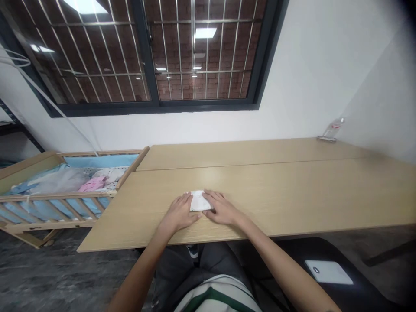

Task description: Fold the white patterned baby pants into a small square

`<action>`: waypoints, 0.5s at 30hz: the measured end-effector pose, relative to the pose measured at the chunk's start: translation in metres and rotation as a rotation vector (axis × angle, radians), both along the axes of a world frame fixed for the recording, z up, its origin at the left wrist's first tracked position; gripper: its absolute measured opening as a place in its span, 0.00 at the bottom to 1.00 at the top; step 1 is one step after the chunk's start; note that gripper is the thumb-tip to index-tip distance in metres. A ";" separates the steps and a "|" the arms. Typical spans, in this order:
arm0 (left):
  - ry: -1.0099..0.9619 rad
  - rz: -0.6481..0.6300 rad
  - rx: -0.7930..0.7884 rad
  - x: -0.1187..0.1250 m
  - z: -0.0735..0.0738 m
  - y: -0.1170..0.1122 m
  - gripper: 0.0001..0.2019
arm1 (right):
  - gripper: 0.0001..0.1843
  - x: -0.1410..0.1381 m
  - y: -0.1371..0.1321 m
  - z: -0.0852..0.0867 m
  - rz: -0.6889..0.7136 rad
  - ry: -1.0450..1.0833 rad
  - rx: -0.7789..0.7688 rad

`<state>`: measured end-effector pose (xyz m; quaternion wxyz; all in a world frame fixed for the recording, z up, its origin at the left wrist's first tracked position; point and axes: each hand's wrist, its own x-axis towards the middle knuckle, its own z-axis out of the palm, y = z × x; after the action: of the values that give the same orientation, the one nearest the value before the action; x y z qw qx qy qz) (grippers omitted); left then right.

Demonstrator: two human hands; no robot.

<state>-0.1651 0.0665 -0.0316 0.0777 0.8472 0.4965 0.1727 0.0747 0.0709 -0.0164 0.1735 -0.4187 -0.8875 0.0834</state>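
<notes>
A small white rectangular packet (198, 201), soft-looking, lies near the front edge of the wooden table (292, 190). I cannot make out whether it is folded cloth or wrapped tissue. My left hand (180, 213) grips its left side, fingers along the far part and thumb at the near edge. On the opposite side my right hand (222, 209) holds it the same way, the thumb near its lower right corner. Both hands rest on the tabletop, and the fingers cover the packet's two ends.
A clear bottle (334, 126) stands at the table's far right corner. Left of the table is a wooden crib (74, 200) with blue lining and bedding. A white phone (329, 271) lies on a black chair (300, 249) at lower right. A barred window is behind.
</notes>
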 end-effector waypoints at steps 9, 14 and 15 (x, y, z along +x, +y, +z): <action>-0.174 0.128 -0.013 -0.001 0.019 0.017 0.14 | 0.16 0.000 0.040 0.005 -0.065 0.283 -0.035; -0.340 0.292 -0.060 0.005 0.026 0.020 0.14 | 0.18 -0.005 0.076 0.027 -0.145 0.680 -0.264; -0.371 0.322 -0.078 0.007 0.025 0.021 0.18 | 0.21 -0.007 0.083 0.030 -0.171 0.724 -0.315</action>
<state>-0.1579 0.0872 -0.0063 0.1717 0.7074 0.6085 0.3159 0.0676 0.1537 0.0137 0.4147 -0.4561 -0.7074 0.3459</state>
